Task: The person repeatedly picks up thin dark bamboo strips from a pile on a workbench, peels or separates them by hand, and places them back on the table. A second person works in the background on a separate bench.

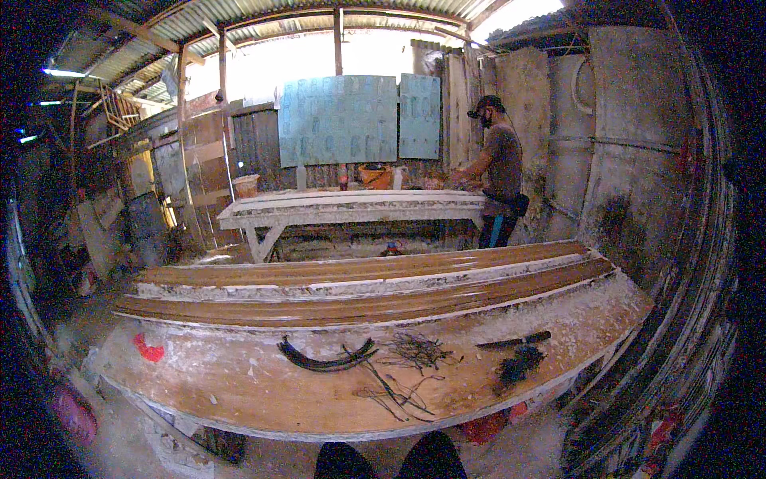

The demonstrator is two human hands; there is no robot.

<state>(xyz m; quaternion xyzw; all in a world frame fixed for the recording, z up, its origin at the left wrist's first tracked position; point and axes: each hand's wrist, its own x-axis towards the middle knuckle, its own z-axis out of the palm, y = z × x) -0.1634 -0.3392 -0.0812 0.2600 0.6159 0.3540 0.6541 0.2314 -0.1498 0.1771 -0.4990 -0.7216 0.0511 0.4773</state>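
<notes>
Neither of my hands shows in the head view. Two dark rounded shapes, likely my knees or feet, come in at the lower edge. Before them stands a wooden table dusted with white. A curved bundle of dark strands lies near its middle, beside a tangle of loose dark strands. A knife with a dark handle rests to the right, above a dark clump. A small red piece is at the left. Across the far side run two long brown moulded strips with white edges.
Behind is a white-coated workbench holding an orange container and a bucket. A co-worker in a dark cap stands at its right end. Long pieces lean along the right wall. Blue panels hang behind.
</notes>
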